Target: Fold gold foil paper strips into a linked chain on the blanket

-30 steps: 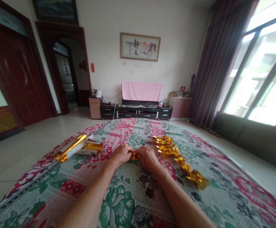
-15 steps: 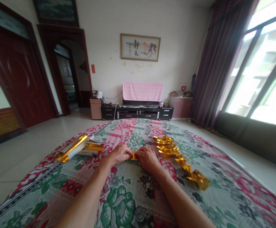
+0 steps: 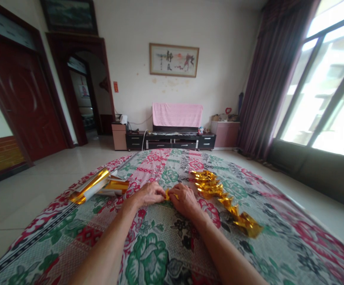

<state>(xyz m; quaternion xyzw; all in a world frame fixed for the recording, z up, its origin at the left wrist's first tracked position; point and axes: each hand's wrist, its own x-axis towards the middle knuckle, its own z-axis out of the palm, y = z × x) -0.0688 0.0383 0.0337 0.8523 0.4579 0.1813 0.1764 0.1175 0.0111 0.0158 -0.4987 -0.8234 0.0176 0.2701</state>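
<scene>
A small piece of gold foil paper [image 3: 167,194] lies on the flowered tablecloth, mostly covered by my fingers. My left hand [image 3: 150,194] pinches its left edge with thumb and fingertips. From the other side, my right hand [image 3: 183,198] is closed over the right part of the piece, its knuckles bent. To the right of my hands, a row of folded gold foil pieces [image 3: 209,186] runs toward me, ending in a wider piece [image 3: 248,225]. On the left lie curled sheets of gold foil paper [image 3: 93,185] with white backs.
The round table wears a patterned cloth [image 3: 148,259] in green, pink and grey. Beyond it stand a low black cabinet [image 3: 172,144] and a screen under a pink cloth [image 3: 177,114]. A purple curtain [image 3: 263,87] hangs by the window at right.
Less of the gold piece shows between my hands, and its visible part has changed shape under my right fingers. Both hands stay nearly in place.
</scene>
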